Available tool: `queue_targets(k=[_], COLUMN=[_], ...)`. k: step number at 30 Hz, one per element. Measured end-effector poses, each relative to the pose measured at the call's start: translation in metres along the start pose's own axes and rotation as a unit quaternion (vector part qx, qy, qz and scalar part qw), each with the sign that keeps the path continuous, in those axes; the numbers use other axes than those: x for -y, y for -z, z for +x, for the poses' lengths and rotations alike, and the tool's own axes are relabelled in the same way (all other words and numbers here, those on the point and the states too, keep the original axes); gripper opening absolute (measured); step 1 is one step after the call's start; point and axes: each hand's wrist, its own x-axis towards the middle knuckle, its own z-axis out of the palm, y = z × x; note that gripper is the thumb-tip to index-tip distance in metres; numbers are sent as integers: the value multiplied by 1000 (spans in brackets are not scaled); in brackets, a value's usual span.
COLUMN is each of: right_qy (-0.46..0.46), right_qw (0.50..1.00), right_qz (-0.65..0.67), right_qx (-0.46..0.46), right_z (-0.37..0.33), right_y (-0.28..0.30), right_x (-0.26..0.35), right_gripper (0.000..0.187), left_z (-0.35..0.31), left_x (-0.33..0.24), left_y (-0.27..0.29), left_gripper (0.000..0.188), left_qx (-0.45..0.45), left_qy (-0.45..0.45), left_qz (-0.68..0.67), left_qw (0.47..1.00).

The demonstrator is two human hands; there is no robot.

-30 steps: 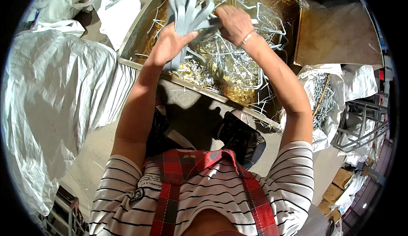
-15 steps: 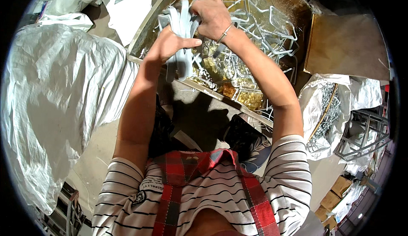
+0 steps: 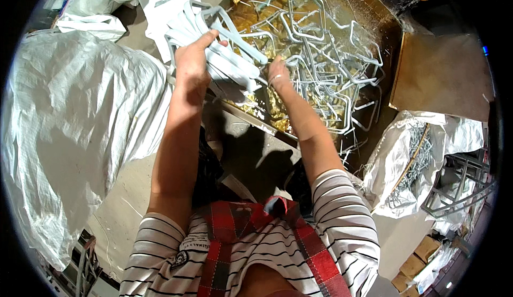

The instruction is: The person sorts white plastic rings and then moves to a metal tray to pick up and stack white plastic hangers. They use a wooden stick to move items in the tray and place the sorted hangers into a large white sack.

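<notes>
My left hand (image 3: 193,60) is closed round a stack of pale grey looped frames (image 3: 227,64), its thumb laid across the top. The stack tilts over the near left part of a large brown tray (image 3: 256,121). To its right, my right hand (image 3: 279,73) reaches down at the edge of a tangled pile of similar bent grey frames (image 3: 326,56). The fingers of that hand are mostly hidden and slightly blurred, so what they touch is unclear. Shiny yellowish material lies under the pile.
At the left spreads a big white woven sheet (image 3: 75,120). A brown board (image 3: 441,75) stands at the tray's right. Below it, an open white sack (image 3: 411,158) holds thin grey pieces, beside a dark metal frame (image 3: 462,182). Cardboard boxes (image 3: 419,257) sit lower right.
My right hand has left the stack and moved right and down to the pile. My left hand has shifted left with the stack, which now lies more tilted.
</notes>
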Motion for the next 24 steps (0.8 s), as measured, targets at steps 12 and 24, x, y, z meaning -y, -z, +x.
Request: queue_targets(k=[12,24], right_qy=[-92,187], right_qw=[938,976], right_qz=[333,18], right_qx=[25,-110], right_z=[-71,-188], right_y=[166,206], right_x=[-3,46], right_gripper=[20,58], left_z=[0,-42], left_x=[26,59], left_y=[-24,-69], left_gripper=[21,26], left_qx=[-38,187], left_qy=[-121,63], left_qz=[237,47], left_qw=[963,979])
